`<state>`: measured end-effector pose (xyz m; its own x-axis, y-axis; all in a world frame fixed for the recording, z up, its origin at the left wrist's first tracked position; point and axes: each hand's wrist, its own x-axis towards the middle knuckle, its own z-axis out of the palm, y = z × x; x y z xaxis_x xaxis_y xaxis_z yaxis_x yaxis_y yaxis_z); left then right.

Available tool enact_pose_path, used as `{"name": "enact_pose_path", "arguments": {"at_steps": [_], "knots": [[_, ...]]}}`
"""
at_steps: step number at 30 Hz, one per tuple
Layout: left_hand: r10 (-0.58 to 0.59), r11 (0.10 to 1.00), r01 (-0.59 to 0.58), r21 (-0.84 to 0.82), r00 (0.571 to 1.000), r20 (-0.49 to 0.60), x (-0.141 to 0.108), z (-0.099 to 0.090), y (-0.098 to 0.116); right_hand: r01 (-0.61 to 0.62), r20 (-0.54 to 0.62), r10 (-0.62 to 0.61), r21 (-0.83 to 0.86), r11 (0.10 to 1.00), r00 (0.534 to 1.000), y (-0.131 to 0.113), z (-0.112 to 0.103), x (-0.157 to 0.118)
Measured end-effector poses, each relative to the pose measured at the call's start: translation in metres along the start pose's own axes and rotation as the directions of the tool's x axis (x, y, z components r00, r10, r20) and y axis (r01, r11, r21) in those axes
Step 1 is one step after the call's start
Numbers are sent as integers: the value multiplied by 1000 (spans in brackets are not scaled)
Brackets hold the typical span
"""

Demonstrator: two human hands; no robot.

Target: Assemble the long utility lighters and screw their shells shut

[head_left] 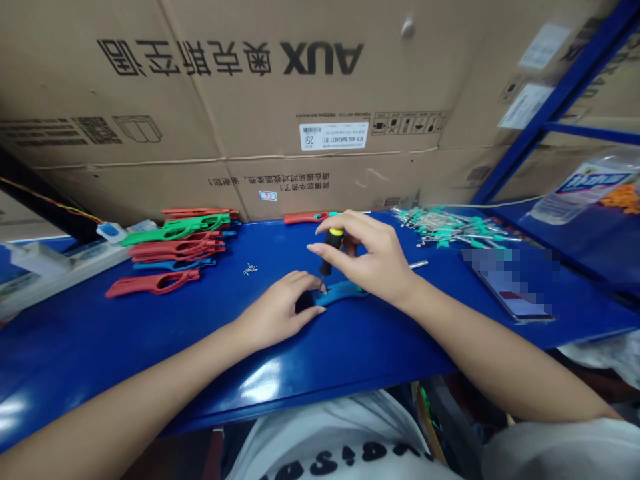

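My right hand (367, 253) grips a black and yellow screwdriver (327, 257), which stands nearly upright with its tip down at the left part of a blue plastic handle (343, 292). The handle lies on the blue table (220, 360). Thumb and fingers of my left hand (285, 307) pinch the handle's left end, close beside the screwdriver tip. A few small screws (250, 269) lie in a loose pile to the left of the hands.
Red, green and blue plastic handles (175, 247) are stacked at the left, near a power strip (65, 273). Metal rods with green parts (450, 227) lie at the back right, by a phone (510, 287) and a plastic bottle (575, 190). A cardboard wall (260, 100) stands behind.
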<state>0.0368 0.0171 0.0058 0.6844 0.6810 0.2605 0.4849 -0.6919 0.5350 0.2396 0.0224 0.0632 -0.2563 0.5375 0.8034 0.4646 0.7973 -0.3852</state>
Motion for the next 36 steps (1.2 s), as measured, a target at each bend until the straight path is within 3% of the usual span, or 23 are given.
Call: {"name": "enact_pose_path", "arguments": {"at_steps": [3,5,9,13,16,22,28,33,36], "knots": [[-68,994,63,92,997,48,-3,-13,-4,-109,-99,109,7,994,989,10,-11,5],[-112,977,98,190,991,68,-4,-21,-8,-107,-124,94,-103,989,988,21,-23,8],[-144,933,106,343,986,86,-3,-28,-11,-52,45,83,-472,880,996,59,-54,6],[-131,917,67,394,982,139,12,-23,-10,-199,14,268,-632,749,963,105,-83,-3],[-141,903,56,427,976,169,34,-24,-23,-292,-4,395,-680,673,919,127,-93,-9],[-176,887,104,451,977,121,86,-43,-70,-393,-13,565,-730,559,825,133,-88,-17],[-216,865,168,473,975,49,113,-47,-99,-451,95,758,-753,478,645,133,-76,-23],[-217,857,193,477,976,-6,120,-48,-107,-455,131,803,-766,454,581,135,-71,-28],[-217,861,211,463,975,-42,121,-49,-110,-432,163,806,-775,462,569,137,-68,-30]]}}
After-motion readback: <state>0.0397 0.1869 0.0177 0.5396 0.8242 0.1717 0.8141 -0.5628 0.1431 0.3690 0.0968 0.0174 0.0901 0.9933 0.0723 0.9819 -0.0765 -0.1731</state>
